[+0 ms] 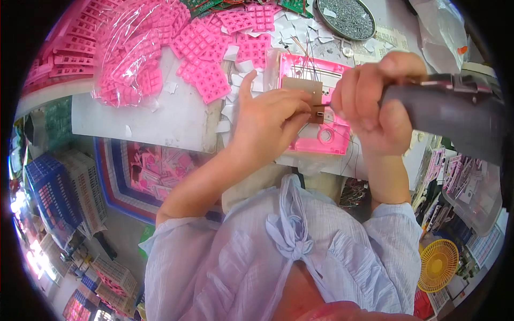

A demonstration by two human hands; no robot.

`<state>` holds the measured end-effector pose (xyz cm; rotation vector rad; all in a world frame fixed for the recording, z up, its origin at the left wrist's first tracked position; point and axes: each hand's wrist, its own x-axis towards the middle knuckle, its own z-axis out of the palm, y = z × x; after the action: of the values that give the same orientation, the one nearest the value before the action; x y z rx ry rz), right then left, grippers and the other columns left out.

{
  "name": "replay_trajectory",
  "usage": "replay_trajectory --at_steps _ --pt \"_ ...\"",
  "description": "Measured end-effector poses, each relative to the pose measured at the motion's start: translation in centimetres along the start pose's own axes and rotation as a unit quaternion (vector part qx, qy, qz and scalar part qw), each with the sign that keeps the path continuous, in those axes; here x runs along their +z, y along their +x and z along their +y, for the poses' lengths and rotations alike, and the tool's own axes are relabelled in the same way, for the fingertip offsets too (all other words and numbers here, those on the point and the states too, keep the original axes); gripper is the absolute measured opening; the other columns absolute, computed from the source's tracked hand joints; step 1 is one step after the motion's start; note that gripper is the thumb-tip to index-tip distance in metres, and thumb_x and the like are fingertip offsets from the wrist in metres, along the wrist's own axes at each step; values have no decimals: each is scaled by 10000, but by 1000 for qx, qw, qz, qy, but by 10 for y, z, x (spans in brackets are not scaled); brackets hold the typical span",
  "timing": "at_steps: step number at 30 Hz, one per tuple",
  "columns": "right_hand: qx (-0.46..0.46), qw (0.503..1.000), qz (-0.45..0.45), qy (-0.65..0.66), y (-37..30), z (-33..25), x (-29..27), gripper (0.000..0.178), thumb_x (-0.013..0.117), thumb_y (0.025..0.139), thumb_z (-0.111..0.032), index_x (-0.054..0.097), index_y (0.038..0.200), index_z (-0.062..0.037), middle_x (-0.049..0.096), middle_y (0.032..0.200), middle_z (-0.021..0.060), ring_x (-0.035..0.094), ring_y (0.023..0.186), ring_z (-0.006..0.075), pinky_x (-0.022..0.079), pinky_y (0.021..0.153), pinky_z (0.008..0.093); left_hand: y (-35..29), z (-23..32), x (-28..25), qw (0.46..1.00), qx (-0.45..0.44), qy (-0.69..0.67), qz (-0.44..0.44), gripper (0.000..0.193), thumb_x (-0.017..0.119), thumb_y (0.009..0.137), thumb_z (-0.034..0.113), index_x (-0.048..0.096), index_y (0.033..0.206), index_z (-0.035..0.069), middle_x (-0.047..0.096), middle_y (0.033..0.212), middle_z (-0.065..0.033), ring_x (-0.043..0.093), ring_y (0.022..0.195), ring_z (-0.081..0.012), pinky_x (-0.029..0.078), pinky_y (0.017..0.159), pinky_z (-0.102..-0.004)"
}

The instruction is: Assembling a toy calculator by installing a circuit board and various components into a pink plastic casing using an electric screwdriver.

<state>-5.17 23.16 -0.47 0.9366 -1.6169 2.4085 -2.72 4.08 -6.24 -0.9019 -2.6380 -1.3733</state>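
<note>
My right hand (372, 101) is wrapped around a dark electric screwdriver (447, 109), held nearly level. Its bit reaches left to a brown circuit board (300, 84) inside a pink plastic housing (332, 145). Over the board's left side, my left hand (265, 120) has thumb and forefinger pinched together near the bit, with its thumb-side and other fingers partly covering the board. Whatever lies between those fingertips is hidden. Thin wires (308, 51) rise from the housing's top edge, and others trail off its right side.
A round tray of small metal screws (350, 20) stands at the far side. Pink keypad pieces (211, 80) and a clear bag of them (128, 59) cover the table's left. White paper scraps (230, 109) lie between. Below are a blue basket (53, 187) and a yellow basket (439, 265).
</note>
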Motion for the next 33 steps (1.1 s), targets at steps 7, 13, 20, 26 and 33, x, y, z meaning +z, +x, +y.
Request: replay_trajectory --at_steps 7,13,20,26,33 --pt "6 1000 20 17 -7 -4 11 367 622 990 -229 469 1271 -50 484 602 -15 446 507 103 365 464 274 2 0 4 999 -1 -36 0 80 765 828 150 710 886 150 723 892 6 681 866 -200 221 1143 -610" --pt "-6 994 87 60 -9 -4 10 345 681 918 -132 478 1153 18 524 632 43 481 499 108 429 465 276 67 -15 -13 981 121 -152 -22 115 770 804 177 692 876 134 694 873 12 660 853 -208 312 1078 -502" --pt "30 994 100 44 -11 13 15 324 672 882 -64 498 1142 24 542 638 47 499 508 104 446 468 279 241 -59 57 935 77 332 -94 202 670 796 154 784 962 134 747 994 -126 689 979 -312 477 892 -511" --pt "59 993 100 21 -25 16 17 318 707 865 -64 530 1119 6 569 693 45 536 577 97 462 527 256 251 -54 72 929 87 335 -133 233 639 820 157 786 999 134 745 1105 -113 667 1117 -295 322 1091 -565" --pt "125 988 96 1 -35 11 22 306 732 860 -84 540 1090 -26 600 786 43 563 676 94 480 623 258 246 -68 82 940 103 296 -137 248 592 855 173 782 1004 117 743 1115 -116 664 1136 -292 313 1111 -592"
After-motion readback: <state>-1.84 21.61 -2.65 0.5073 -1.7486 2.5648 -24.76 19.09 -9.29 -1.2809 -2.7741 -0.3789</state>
